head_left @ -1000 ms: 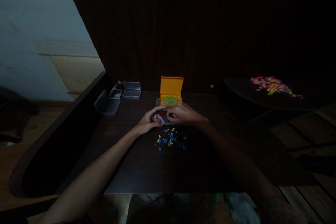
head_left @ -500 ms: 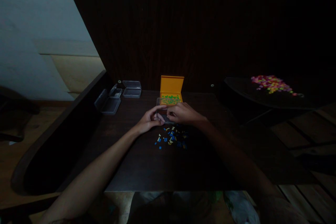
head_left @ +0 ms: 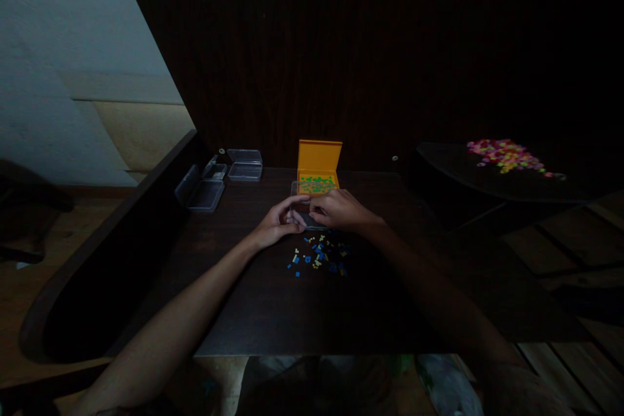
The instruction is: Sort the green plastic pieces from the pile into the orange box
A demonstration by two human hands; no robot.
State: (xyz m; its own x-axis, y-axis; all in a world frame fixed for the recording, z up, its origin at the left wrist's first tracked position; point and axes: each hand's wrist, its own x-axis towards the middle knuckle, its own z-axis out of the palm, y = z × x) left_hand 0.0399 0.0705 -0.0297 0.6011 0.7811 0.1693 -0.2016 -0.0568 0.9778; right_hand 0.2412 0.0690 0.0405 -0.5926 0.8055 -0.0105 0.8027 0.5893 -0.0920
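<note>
Both hands' [head_left: 312, 216] grip around clear case [head_left: 302, 207]

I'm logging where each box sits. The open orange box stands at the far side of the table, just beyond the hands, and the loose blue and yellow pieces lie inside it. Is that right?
Not quite. In the head view, the blue and yellow pieces lie loose on the table, nearer than the left hand and right hand. The open orange box does stand beyond the hands, with green and yellow pieces inside.

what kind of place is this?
Likely a dim room at home, at a hobby desk: dark wooden table, small clear plastic cases, an open orange box, tiny coloured pieces loose before both hands.
</note>
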